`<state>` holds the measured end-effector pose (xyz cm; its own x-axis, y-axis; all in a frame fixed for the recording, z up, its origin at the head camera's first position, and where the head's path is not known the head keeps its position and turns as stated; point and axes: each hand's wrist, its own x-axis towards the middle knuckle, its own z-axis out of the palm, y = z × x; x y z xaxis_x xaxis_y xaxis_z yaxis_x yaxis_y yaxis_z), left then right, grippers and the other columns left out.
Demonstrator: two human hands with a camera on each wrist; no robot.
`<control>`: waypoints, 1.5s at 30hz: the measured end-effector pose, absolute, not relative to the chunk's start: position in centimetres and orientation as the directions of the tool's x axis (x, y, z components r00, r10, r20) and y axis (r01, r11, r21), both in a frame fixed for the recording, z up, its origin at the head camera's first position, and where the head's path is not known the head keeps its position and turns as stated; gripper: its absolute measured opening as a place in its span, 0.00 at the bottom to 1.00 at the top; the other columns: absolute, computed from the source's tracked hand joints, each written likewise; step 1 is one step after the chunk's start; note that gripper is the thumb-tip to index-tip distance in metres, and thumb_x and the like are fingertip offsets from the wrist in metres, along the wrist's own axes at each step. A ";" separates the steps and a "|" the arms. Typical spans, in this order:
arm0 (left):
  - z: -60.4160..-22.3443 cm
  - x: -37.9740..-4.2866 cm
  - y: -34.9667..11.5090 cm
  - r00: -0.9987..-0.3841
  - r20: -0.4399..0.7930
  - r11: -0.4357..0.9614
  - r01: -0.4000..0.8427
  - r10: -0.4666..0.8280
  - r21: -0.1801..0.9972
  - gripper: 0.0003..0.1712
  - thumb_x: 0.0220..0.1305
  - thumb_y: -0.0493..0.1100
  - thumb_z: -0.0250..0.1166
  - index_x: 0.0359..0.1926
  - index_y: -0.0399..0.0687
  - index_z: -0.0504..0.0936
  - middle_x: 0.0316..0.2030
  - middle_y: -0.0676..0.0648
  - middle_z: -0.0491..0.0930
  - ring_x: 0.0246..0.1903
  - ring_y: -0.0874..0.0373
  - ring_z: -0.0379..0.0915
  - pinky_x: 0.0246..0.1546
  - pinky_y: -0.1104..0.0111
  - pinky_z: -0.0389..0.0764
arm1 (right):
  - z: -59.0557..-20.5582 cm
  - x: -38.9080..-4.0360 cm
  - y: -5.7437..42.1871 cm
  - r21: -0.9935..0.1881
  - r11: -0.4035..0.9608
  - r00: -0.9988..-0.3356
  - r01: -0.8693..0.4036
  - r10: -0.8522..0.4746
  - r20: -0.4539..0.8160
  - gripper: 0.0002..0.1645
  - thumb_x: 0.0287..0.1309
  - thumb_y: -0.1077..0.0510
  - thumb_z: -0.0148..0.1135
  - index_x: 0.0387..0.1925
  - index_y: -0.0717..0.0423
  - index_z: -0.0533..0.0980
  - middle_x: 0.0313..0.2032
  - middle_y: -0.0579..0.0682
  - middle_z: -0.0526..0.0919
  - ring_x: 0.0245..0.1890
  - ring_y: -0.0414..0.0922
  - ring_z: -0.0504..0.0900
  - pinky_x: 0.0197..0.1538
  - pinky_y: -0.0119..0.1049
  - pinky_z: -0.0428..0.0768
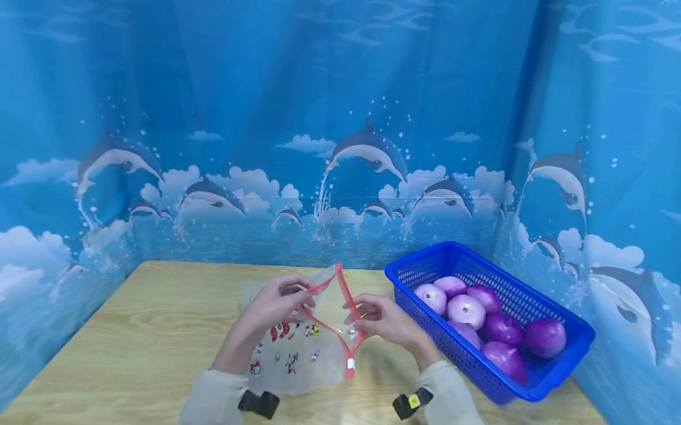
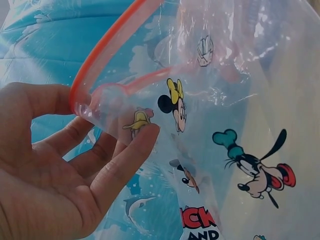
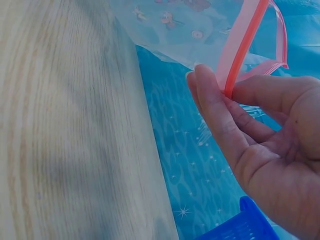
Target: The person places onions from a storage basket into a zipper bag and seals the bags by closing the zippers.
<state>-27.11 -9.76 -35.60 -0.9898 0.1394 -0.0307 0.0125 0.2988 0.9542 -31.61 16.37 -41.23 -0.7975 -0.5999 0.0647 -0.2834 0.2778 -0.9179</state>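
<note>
Clear printed bag (image 1: 306,368) sits between my two hands over the worktop (image 1: 160,331), body sprawled left and toward me. Left hand (image 1: 275,303) pinches one side of the red zip rim (image 1: 345,288); right hand (image 1: 389,321) pinches the opposite side, thumb against fingers. Mouth gapes between them, its long axis running far to near, white slider (image 1: 351,364) at the near end.

Relation that counts, in my judgement: blue basket (image 1: 501,286) lies just right of the right hand, long axis slanting far-left to near-right, purple onions (image 1: 504,330) inside. Right hand is clearly the nearer; left is across the bag.
</note>
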 end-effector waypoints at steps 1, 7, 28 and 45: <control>-35.6 -27.1 -9.8 -0.990 -0.031 0.301 0.011 0.136 0.954 0.09 0.70 0.39 0.61 0.49 0.47 0.82 0.45 0.39 0.86 0.44 0.52 0.83 0.46 0.61 0.89 | -41.2 -31.6 16.4 -0.917 0.283 -0.799 -0.282 -0.598 0.061 0.24 0.69 0.67 0.59 0.64 0.71 0.72 0.51 0.70 0.85 0.48 0.53 0.88 0.48 0.43 0.90; -35.8 -27.3 -9.7 -0.993 -0.032 0.305 0.006 0.117 0.952 0.10 0.72 0.40 0.60 0.51 0.47 0.82 0.44 0.42 0.86 0.47 0.52 0.83 0.48 0.59 0.89 | -41.2 -31.7 16.5 -0.917 0.302 -0.809 -0.259 -0.587 0.035 0.24 0.69 0.66 0.59 0.64 0.69 0.72 0.52 0.70 0.85 0.47 0.48 0.88 0.49 0.42 0.90; -35.2 -27.2 -10.0 -0.988 -0.002 0.217 0.032 0.154 0.976 0.10 0.73 0.40 0.61 0.51 0.45 0.80 0.48 0.36 0.85 0.46 0.52 0.83 0.48 0.60 0.89 | -41.5 -31.9 16.4 -0.918 0.297 -0.807 -0.263 -0.589 0.041 0.22 0.70 0.68 0.58 0.63 0.72 0.72 0.49 0.70 0.85 0.44 0.50 0.89 0.47 0.41 0.90; -35.9 -27.6 -9.7 -0.994 -0.035 0.257 -0.006 0.107 0.966 0.12 0.72 0.37 0.61 0.53 0.45 0.82 0.47 0.38 0.85 0.43 0.53 0.83 0.45 0.60 0.90 | -41.3 -31.7 16.3 -0.922 0.284 -0.800 -0.263 -0.598 0.044 0.21 0.70 0.67 0.60 0.62 0.69 0.73 0.49 0.70 0.85 0.43 0.49 0.89 0.48 0.41 0.90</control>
<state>-27.63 -9.72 -35.93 -0.9936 0.1075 -0.0346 -0.0058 0.2573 0.9663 -31.75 16.29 -41.28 -0.8004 -0.5979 0.0440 -0.2628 0.2840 -0.9221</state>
